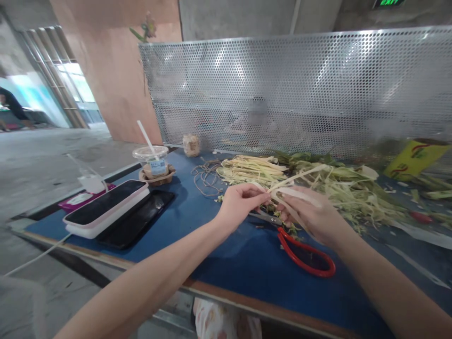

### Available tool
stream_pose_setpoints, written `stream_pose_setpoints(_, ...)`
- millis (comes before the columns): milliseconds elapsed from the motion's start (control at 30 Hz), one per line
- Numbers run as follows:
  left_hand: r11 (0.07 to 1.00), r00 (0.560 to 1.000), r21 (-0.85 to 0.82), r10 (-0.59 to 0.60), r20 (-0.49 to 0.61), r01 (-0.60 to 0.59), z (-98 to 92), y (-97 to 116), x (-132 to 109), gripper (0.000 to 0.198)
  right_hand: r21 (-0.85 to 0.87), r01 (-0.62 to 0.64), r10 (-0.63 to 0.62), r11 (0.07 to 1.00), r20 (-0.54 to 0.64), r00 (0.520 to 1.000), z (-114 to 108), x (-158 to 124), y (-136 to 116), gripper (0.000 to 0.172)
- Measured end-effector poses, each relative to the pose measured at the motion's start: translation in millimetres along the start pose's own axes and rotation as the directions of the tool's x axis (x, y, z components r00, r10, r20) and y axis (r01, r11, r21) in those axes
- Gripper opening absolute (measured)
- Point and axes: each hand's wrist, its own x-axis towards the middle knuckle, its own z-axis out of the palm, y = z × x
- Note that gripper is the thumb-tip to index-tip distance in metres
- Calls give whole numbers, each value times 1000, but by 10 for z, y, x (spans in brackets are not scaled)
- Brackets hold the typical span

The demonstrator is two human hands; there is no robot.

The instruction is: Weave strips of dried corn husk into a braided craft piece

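Observation:
My left hand (243,202) pinches a pale, narrow strip of dried leaf that looks like corn husk (300,177). My right hand (312,214) is closed on the same strip from the other side, fingertips close to the left ones. A wider pale band of the husk loops over the right fingers. Just below the hands lie scissors (318,272) with red handles, their blades partly hidden. Behind the left hand is a bundle of cut pale husk strips (252,165). Loose green husks (356,195) are heaped beyond the right hand.
Thin twine (205,179) and a small jar (191,145) are left of the husks. A lidded drink cup (153,160), a white case (106,207) and a black tablet (136,221) occupy the left side. A yellow packet (413,157) stands right, before a perforated metal screen (282,84).

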Motion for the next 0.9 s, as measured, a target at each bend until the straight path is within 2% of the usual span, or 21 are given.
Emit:
stream_pose_setpoints(100,1000,999,-28,-8,-48,7,-21,10,24,22,-100,-38,42,994,40,998,-37,-4,-39,19)
stream_pose_setpoints(200,996,995,-64,-61,-78,56,-31,19,37,21,-190,7,18,982,128,992,-34,-31,-65,17)
stream_pose_setpoints(267,988,990,-110,-117,-83,108,-26,24,36,21,-256,91,-54,963,145,988,-17,-48,-52,12)
stream_pose_setpoints(333,977,985,-154,-161,-65,150,-14,27,31,21,-403,240,-207,883,123,971,-5,-55,-13,5)
stream_pose_setpoints(367,972,983,-168,-176,-54,165,-7,27,28,21,-506,326,-306,798,125,944,-5,-55,11,3)
stream_pose_setpoints(433,962,978,-192,-206,-30,196,4,25,20,22,-689,464,-494,557,174,852,-16,-50,60,5)
stream_pose_setpoints(500,949,972,-217,-235,-2,229,7,16,12,23,-766,534,-610,358,241,755,-36,-43,94,6)
stream_pose_setpoints(533,941,968,-232,-248,18,246,5,10,8,24,-768,565,-647,302,270,713,-45,-40,102,6)
stream_pose_setpoints(633,916,957,-277,-274,96,290,-4,-4,-6,24,-724,656,-709,214,347,614,-57,-33,101,7)
stream_pose_setpoints(700,902,950,-299,-289,119,312,-7,-5,-14,24,-707,688,-726,164,385,570,-52,-27,90,9)
stream_pose_setpoints(833,892,945,-312,-302,124,326,1,-2,-14,30,-715,692,-751,101,401,525,-46,-9,94,10)
stream_pose_setpoints(900,889,942,-312,-311,123,334,6,-6,-7,32,-718,691,-729,82,429,533,-58,-2,109,12)
